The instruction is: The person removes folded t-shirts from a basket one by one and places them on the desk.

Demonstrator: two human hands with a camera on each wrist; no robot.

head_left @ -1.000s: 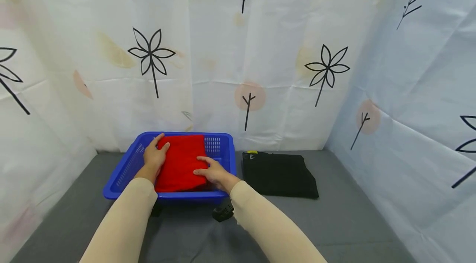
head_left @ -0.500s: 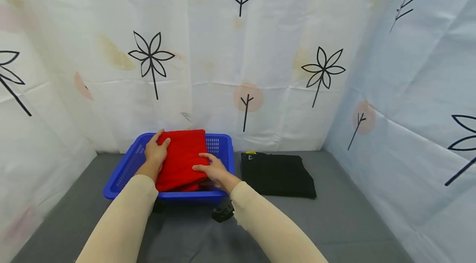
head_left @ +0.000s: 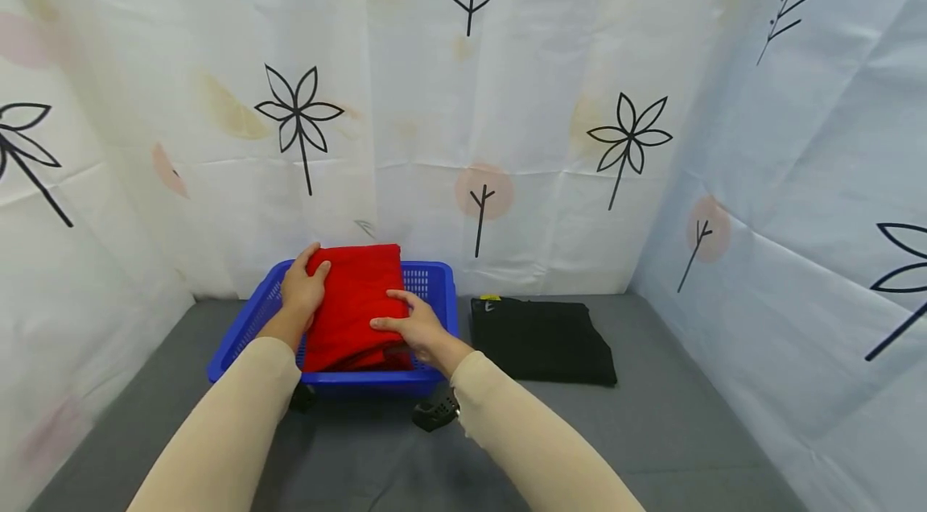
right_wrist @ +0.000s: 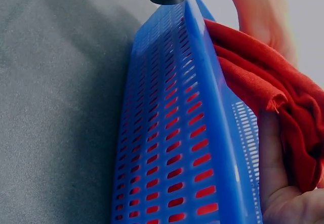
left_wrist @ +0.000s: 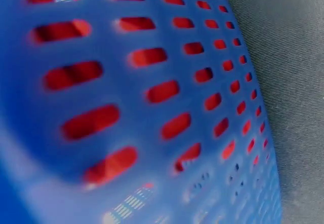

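A folded red cloth garment (head_left: 355,303) is held between both hands in the blue slotted plastic basket (head_left: 362,383), its far edge raised above the back rim. My left hand (head_left: 302,293) grips the left side, thumb on top. The right hand (head_left: 418,328) holds the right side, thumb and forefinger over the top. In the right wrist view, fingers of the right hand (right_wrist: 276,183) reach under the garment's layered folds (right_wrist: 253,74). Red fabric also shows through the slots of the basket wall (left_wrist: 152,72) in the left wrist view. The undersides of both grips are partly hidden.
A folded black garment (head_left: 543,343) with a yellow tag lies right of the basket on the grey table surface (head_left: 688,415). Patterned white curtains (head_left: 405,109) stand behind and at both sides. Dark wrist-worn devices (head_left: 434,414) hang close to the basket's front.
Both hands have lifted the red garment slightly, and its far edge has risen above the basket's back rim. More red folds show at its near edge. The black garment stays put.
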